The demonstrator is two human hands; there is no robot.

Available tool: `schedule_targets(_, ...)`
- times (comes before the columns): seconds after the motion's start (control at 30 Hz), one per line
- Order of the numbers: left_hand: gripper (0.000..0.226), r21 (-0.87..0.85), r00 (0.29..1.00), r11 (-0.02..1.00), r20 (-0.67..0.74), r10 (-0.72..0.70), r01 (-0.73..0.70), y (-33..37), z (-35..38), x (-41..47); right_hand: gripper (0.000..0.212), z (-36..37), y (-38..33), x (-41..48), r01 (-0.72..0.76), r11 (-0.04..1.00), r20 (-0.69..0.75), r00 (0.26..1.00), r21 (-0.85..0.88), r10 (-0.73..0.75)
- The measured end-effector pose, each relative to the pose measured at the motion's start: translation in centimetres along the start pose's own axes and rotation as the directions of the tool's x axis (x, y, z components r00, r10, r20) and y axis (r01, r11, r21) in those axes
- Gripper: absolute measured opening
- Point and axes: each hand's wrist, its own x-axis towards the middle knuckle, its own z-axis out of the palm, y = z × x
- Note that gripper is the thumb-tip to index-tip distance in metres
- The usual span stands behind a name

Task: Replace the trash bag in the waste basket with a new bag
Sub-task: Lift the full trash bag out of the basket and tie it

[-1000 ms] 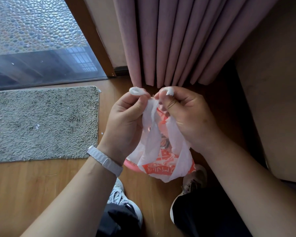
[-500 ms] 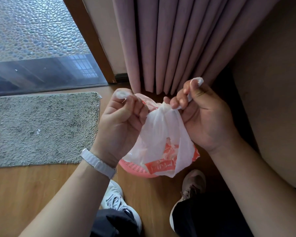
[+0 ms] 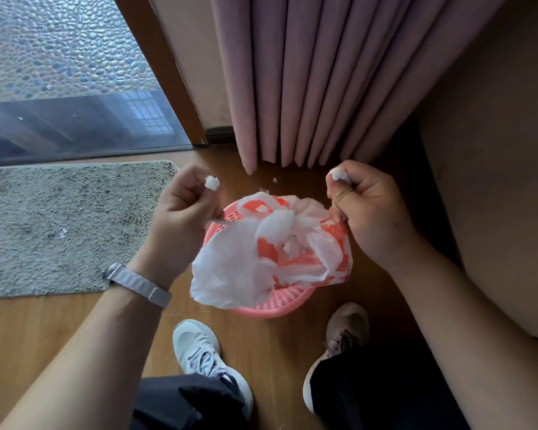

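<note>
A white plastic trash bag [image 3: 233, 268] with orange print hangs over a pink perforated waste basket [image 3: 280, 304] on the wooden floor. My left hand [image 3: 184, 209] grips one twisted bag handle, whose white end sticks out of the fist. My right hand [image 3: 370, 209] grips the other handle the same way. The two handles run taut from a bunched knot at the bag's top out to each fist. The bag covers most of the basket's opening, so what lies inside is hidden.
A grey shaggy mat [image 3: 62, 225] lies on the floor at left before a glass door [image 3: 59, 88]. Pink curtains [image 3: 317, 79] hang behind the basket. A beige upholstered piece [image 3: 494, 181] stands at right. My two shoes [image 3: 205, 355] are just in front of the basket.
My hands were close together above the bag; they have pulled apart sideways, drawing the handles taut. The view has tilted down, showing the basket and both shoes.
</note>
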Motion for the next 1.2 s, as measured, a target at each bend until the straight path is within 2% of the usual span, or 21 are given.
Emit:
schedule_targets(0.13,0.023,0.116,0.997,0.993,-0.068,0.034,-0.026,-0.2,-1.1,0.3,0.034,-0.8,0.6,-0.2,-0.001,0.986,-0.023,1.000,-0.169,-0.003)
schedule_targets(0.3,0.029,0.059,0.990,0.998,-0.139,0.039,-0.031,-0.3,-2.1,0.4,0.029,-1.6,1.8,-0.2,-0.045,0.968,-0.145,0.989,-0.248,0.009)
schedule_targets(0.37,0.022,0.046,0.987,0.998,-0.152,0.051,-0.044,-0.1,-2.3,0.4,0.024,-1.7,1.9,0.0,-0.051,0.980,-0.195,0.981,-0.190,0.013)
schedule_targets(0.43,0.009,0.079,0.986,0.996,-0.157,0.053,-0.041,0.2,-2.2,0.4,0.018,-1.1,1.3,0.2,0.000,0.984,-0.187,0.982,-0.177,-0.034)
schedule_targets(0.6,0.006,0.085,0.987,0.992,-0.130,0.100,-0.089,1.5,0.1,0.1,0.020,2.2,-0.9,-0.3,0.149,0.978,0.005,0.989,-0.147,-0.150)
schedule_targets(0.8,0.018,0.066,0.994,0.992,-0.006,0.105,-0.105,1.6,2.2,-0.5,0.018,4.0,-1.5,-0.2,0.040,0.999,0.109,0.993,0.018,-0.042)
schedule_targets(1.03,0.006,-0.046,0.996,0.997,0.066,0.065,-0.062,0.9,2.8,0.1,0.007,5.6,-1.0,1.3,0.040,0.983,0.101,0.993,0.179,-0.059)
schedule_targets(1.1,0.007,0.001,0.997,0.999,0.064,0.045,-0.045,0.5,2.5,0.5,0.005,5.8,-0.8,1.6,0.031,0.977,0.119,0.991,0.211,-0.057)
schedule_targets(1.2,0.011,0.192,0.985,0.975,0.154,0.081,-0.110,0.0,1.8,1.1,0.005,6.1,-0.5,2.3,0.026,0.960,0.099,0.994,0.281,-0.055)
